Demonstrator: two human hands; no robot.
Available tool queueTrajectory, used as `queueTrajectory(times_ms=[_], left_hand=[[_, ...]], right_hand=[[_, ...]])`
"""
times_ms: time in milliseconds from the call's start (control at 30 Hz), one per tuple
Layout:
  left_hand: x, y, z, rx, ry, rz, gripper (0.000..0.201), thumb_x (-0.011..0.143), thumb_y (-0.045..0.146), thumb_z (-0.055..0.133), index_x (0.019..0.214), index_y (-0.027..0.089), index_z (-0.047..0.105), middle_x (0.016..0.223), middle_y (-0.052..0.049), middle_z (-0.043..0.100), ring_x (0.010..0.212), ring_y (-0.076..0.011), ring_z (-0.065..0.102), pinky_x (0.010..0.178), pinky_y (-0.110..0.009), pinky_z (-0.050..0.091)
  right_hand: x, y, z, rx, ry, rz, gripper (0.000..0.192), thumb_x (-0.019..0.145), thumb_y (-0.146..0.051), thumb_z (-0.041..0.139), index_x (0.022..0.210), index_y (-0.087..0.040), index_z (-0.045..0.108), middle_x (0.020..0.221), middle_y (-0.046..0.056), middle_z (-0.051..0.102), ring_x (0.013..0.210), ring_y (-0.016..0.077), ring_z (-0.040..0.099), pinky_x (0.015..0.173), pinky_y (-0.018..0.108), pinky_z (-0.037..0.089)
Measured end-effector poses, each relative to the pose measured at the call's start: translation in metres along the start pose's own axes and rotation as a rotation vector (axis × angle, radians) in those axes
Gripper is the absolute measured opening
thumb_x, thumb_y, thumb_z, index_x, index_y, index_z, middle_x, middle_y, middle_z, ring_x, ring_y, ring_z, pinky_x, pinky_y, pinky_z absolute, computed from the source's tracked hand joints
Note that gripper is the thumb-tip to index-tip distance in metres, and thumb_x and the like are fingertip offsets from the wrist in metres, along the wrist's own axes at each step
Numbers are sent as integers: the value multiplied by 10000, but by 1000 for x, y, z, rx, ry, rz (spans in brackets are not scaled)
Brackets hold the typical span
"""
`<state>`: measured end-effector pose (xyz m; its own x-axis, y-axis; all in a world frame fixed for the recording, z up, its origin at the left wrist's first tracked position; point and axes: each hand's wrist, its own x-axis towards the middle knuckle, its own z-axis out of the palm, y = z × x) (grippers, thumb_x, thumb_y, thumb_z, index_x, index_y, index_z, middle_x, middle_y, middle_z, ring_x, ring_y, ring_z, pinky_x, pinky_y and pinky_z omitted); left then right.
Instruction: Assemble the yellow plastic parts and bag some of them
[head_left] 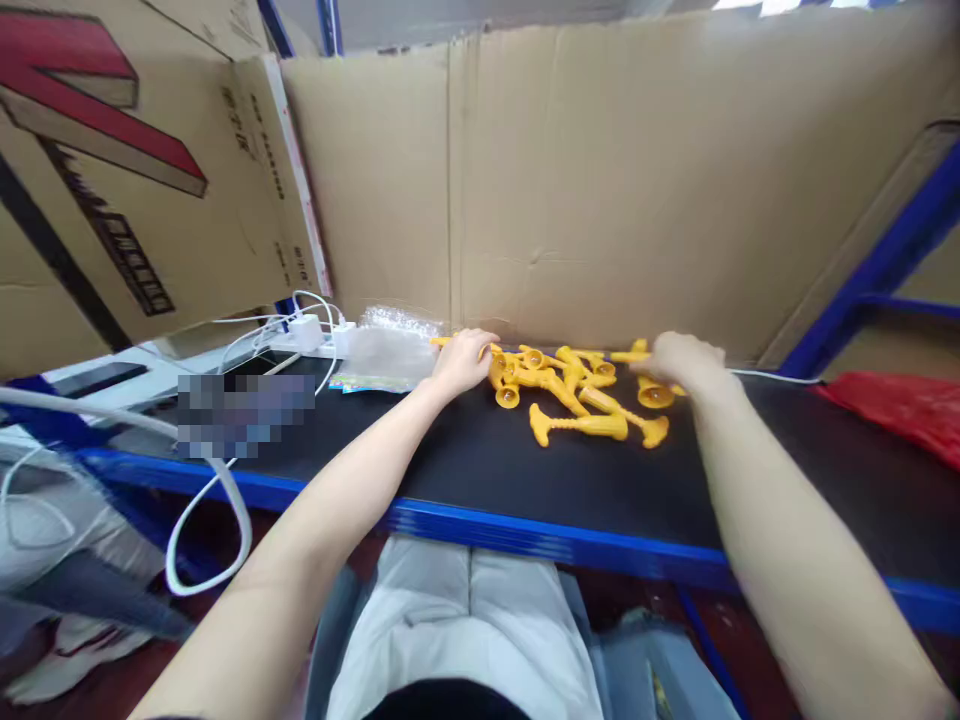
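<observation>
A loose pile of yellow plastic T-handled pieces (pixel 580 426) lies on the black shelf top, several with twisted shafts and cup-shaped ends. At the left end of the pile, my left hand (pixel 465 362) is closed over a yellow piece, whose tip (pixel 441 341) sticks out on the left. My right hand (pixel 686 360) curls over yellow pieces at the right end. One yellow piece (pixel 631 355) shows left of its fingers and a cup-ended one (pixel 655 394) below. Most of the fingertips on both hands are hidden.
Clear plastic bags (pixel 386 355) lie left of the pile, near white chargers and cables (pixel 305 332). A cardboard wall (pixel 600 180) stands behind. Red plastic (pixel 892 410) is at the right. The shelf's blue front edge (pixel 540 540) runs before my lap; a white cable (pixel 244 530) loops over it.
</observation>
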<state>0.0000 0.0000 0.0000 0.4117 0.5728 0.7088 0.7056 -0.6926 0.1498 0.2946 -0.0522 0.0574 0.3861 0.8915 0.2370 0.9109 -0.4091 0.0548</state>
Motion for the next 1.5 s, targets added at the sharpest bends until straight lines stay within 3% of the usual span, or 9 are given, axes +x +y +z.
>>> queueTrajectory(times_ms=[100,233,333,433,700,800,1000,1233,1500], left_hand=[[-1,11,-8,-48,61,121,406,839,137,415,1232,178,506,1178,-81,587,1103,-186,521,955,-354,420],[-3,26,-17,-23,39,226,496,882,265,426,1371,231,347,1246,-91,516,1133,-192,499,939,-341,419],[-5,34,-17,54,-30,244,504,894,346,426,1382,255,337,1200,-90,541,1056,-194,546,875,-319,440],[-5,38,-14,147,-109,167,433,901,351,416,1327,272,425,1078,-76,602,920,-184,601,780,-294,456],[-5,43,-15,193,-131,-56,359,829,296,498,1180,239,546,1035,-66,663,899,-215,627,736,-304,460],[-5,44,-14,188,-149,-64,363,818,294,494,1173,236,549,1013,-64,676,892,-221,633,746,-324,461],[-4,46,-17,171,-119,-85,342,819,324,489,1137,227,570,922,-58,695,854,-226,645,722,-315,458],[-3,43,-19,175,-124,-108,351,800,298,514,1138,227,575,940,-56,699,859,-211,645,714,-286,454],[-3,46,-19,187,-132,-111,338,818,322,494,1133,231,576,902,-51,701,839,-209,645,711,-286,454]], right_hand=[[-5,-14,-5,130,128,-234,333,750,-454,550,801,-141,650,817,144,657,760,246,597,614,311,375],[-19,-40,-4,265,261,-599,278,811,-424,500,754,-173,606,731,69,647,651,180,568,580,270,338],[-32,-60,1,289,349,-841,269,862,-382,450,792,-166,595,737,62,643,624,160,552,610,266,327],[-42,-74,3,276,415,-974,282,899,-351,406,829,-149,590,771,77,647,646,162,558,675,279,327],[-42,-76,12,222,280,-852,274,923,-334,381,993,-165,585,967,89,672,840,216,604,759,330,303],[-41,-75,12,208,281,-846,238,912,-324,401,973,-169,571,958,85,668,849,220,598,754,333,298],[-42,-72,7,261,406,-867,224,857,-351,494,978,-165,525,948,96,645,847,225,585,742,335,316],[-39,-75,14,302,310,-856,268,915,-324,363,1030,-171,551,1041,113,646,925,237,587,787,367,334],[-41,-70,7,303,390,-868,201,841,-310,503,980,-165,509,933,95,658,851,235,600,751,347,341]])
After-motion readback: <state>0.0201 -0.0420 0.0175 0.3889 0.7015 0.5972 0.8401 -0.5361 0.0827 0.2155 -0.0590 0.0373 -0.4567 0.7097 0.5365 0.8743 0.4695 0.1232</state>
